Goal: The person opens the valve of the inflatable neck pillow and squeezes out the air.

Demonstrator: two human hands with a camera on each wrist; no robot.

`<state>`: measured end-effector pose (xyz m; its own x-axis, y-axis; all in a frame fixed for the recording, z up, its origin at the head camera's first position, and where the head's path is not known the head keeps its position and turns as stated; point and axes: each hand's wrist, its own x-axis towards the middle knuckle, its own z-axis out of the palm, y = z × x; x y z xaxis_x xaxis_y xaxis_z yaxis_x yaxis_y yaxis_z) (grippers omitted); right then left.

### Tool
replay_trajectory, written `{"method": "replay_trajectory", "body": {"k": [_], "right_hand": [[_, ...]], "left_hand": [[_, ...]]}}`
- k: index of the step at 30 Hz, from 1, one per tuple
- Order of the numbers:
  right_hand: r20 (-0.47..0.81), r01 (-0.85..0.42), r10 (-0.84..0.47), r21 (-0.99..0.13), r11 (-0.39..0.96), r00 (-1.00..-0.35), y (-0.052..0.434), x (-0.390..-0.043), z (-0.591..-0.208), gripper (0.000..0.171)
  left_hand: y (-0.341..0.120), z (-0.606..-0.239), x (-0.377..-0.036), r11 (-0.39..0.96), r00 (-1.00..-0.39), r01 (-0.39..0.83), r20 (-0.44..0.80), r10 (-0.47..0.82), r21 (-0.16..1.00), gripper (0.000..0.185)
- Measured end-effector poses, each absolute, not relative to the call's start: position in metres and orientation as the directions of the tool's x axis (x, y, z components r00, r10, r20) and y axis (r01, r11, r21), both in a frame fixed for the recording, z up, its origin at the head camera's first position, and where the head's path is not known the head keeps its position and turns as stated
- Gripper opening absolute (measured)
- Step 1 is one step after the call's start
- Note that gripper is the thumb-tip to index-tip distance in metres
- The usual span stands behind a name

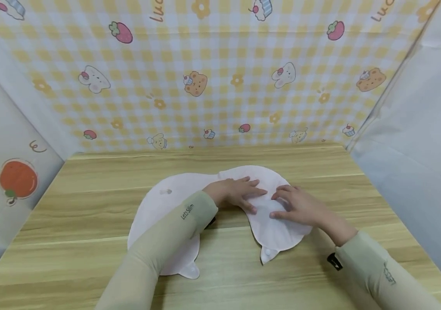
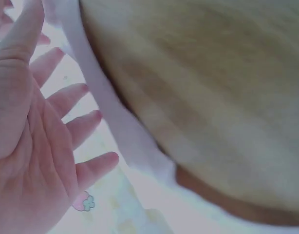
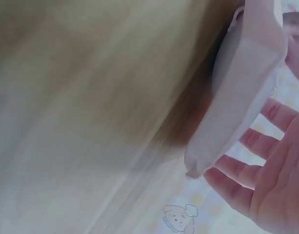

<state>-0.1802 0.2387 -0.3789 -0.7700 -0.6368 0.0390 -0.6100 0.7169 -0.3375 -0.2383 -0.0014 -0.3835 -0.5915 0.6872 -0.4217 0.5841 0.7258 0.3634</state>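
Note:
A pale pink, U-shaped neck pillow (image 1: 158, 211) lies rather flat on the wooden table, its two ends toward the person. Each end has a small pointed tab, and a snap button shows on the right tab (image 1: 268, 253). My left hand (image 1: 239, 193) rests spread over the right arm of the U, fingers straight. From the right, my right hand (image 1: 297, 206) touches the same part with loosely bent fingers. In the right wrist view the pillow's side (image 3: 242, 92) stands thick beside the fingers (image 3: 232, 170). Neither hand grips it.
The wood-grain table (image 1: 88, 206) reaches back to a yellow checked cloth (image 1: 220, 94) with cartoon prints. White sheets (image 1: 417, 129) hang at both sides. A small black object (image 1: 334, 261) sits at the right sleeve's cuff.

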Motion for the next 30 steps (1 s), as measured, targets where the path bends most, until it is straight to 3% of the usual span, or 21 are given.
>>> {"method": "replay_trajectory", "body": {"k": [5,14,22,30], "right_hand": [[-0.024,-0.573,-0.634,-0.403,0.713,-0.773,0.238,-0.188,-0.379,0.042],[-0.098,-0.503,-0.605,-0.461,0.732,-0.791,0.233,-0.196,-0.387,0.061],[-0.232,-0.444,-0.571,-0.431,0.786,-0.787,0.227,-0.196,-0.389,0.086],[-0.274,-0.415,-0.546,-0.415,0.81,-0.792,0.226,-0.193,-0.39,0.091]], "left_hand": [[-0.002,-0.389,-0.238,0.706,-0.587,0.629,-0.397,0.705,0.325,0.058],[-0.001,-0.395,-0.242,0.711,-0.606,0.667,-0.395,0.691,0.221,0.069],[-0.011,-0.391,-0.239,0.78,-0.657,0.581,-0.433,0.618,0.232,0.078],[-0.021,-0.389,-0.238,0.812,-0.676,0.539,-0.461,0.575,0.221,0.077]]}}
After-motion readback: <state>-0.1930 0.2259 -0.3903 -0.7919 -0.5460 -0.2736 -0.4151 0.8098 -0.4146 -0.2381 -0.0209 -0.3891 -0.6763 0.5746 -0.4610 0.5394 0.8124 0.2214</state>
